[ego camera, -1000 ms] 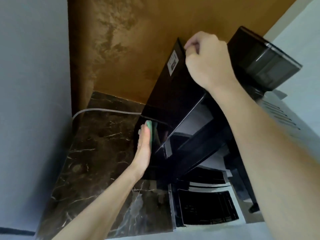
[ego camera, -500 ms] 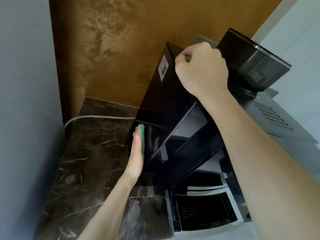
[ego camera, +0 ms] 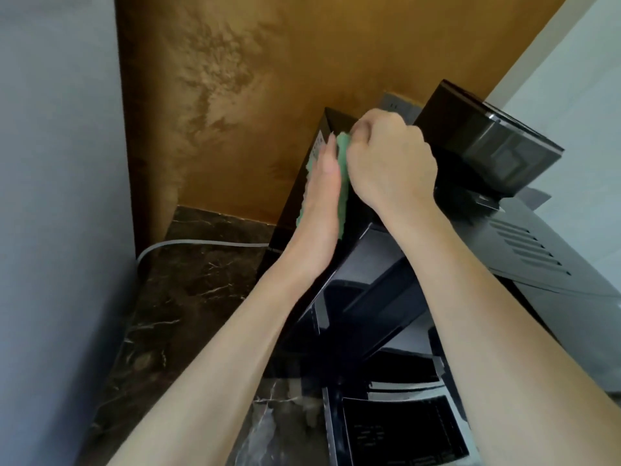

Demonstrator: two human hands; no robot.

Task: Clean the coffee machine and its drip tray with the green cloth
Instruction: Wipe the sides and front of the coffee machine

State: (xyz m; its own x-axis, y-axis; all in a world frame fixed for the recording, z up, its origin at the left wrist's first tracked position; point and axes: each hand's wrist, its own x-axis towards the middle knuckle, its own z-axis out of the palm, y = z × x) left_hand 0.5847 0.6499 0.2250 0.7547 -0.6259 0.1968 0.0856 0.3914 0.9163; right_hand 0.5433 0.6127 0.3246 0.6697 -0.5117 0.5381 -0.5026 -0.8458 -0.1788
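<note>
Cloth work sits high on the left side panel of the coffee machine (ego camera: pixel 376 250). Your left hand (ego camera: pixel 322 196) lies flat, fingers straight and together, pressing the green cloth (ego camera: pixel 342 183) against the glossy black wall near its top rear corner. Your right hand (ego camera: pixel 389 163) curls over the machine's top edge just beside the cloth, apparently bracing; whether it also pinches the fabric I cannot tell. The cloth is soft and limp, so spread your palm over it or it will likely bunch. The machine looks heavy yet slick; that top edge is the best place to hold. The drip tray (ego camera: pixel 400 428) sits at the machine's foot, touched by neither hand.
</note>
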